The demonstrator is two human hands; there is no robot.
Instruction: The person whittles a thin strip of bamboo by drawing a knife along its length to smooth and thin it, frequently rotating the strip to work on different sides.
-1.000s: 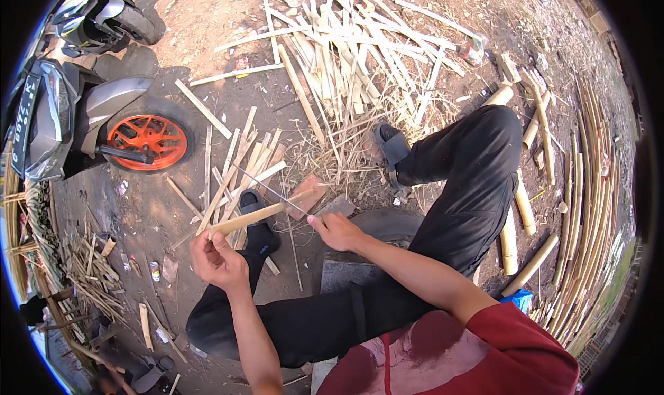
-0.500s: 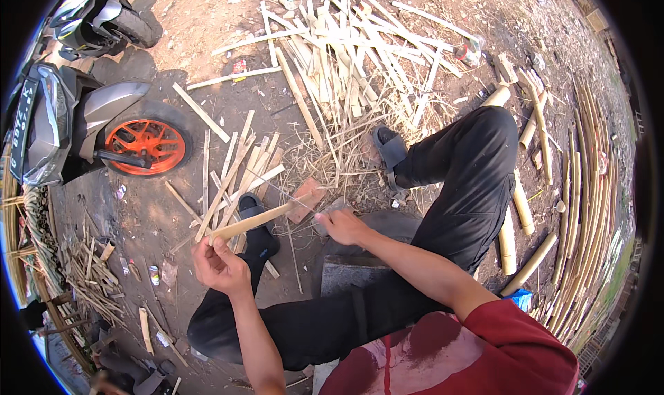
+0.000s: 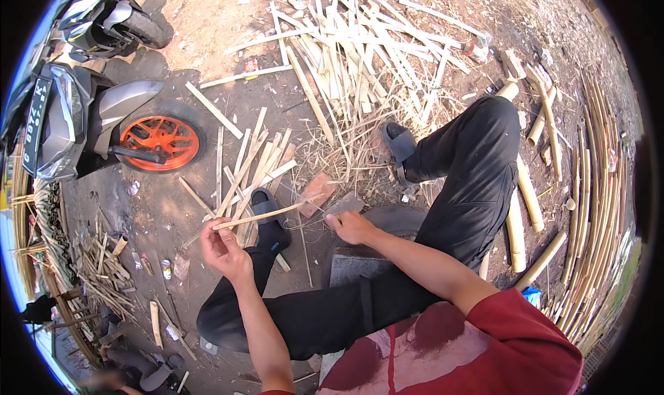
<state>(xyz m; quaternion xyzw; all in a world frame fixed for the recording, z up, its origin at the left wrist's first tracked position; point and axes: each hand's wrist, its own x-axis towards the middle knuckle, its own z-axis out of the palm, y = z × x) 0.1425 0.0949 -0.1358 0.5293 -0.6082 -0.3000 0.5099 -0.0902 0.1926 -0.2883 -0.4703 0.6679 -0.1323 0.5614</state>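
Note:
My left hand (image 3: pixel 227 248) is closed on one end of a pale bamboo strip (image 3: pixel 259 217). The strip reaches out to the right, its narrow edge turned up, over my sandaled foot (image 3: pixel 266 208). Near the strip's far end, my right hand (image 3: pixel 351 228) is closed, with a thin line running from it toward the upper left past the strip. It may be a blade seen edge-on, but what the fingers grip I cannot make out. Beyond the hands, a reddish brick (image 3: pixel 319 190) lies on the dirt beside a grey flat piece (image 3: pixel 348 203).
Split bamboo pieces (image 3: pixel 360 56) form a large heap ahead, with a smaller bundle (image 3: pixel 256 167) nearer. A motorbike wheel (image 3: pixel 162 143) stands at the left. Long bamboo poles (image 3: pixel 598 208) lie at the right, near cut bamboo lengths (image 3: pixel 515 236). Another person (image 3: pixel 142 371) is at the lower left.
The bamboo strip has turned from its broad face to its narrow edge. Both hands stay close to where they were, and the whole view has shifted slightly.

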